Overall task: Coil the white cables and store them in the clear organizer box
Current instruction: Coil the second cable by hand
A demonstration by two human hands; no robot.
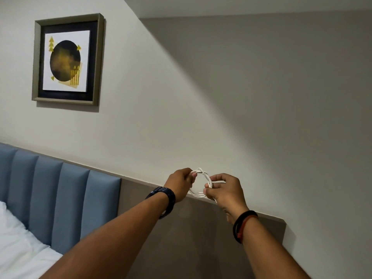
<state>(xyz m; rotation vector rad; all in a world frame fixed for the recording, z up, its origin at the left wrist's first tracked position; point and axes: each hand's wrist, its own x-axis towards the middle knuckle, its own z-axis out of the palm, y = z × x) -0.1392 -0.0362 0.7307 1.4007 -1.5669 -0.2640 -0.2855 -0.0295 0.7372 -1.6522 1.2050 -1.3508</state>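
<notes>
A white cable (203,174) is wound into a small round coil and held up in the air in front of the wall. My left hand (181,184) grips the coil's left side, fingers curled around the strands. My right hand (226,191) pinches the coil's right side between thumb and fingers. A short cable end sticks out inside the loop near my right thumb. The clear organizer box is not in view.
A grey wall panel (201,238) runs behind and below my hands. A blue padded headboard (60,198) and white bedding (20,248) lie at the lower left. A framed picture (68,59) hangs on the wall at upper left.
</notes>
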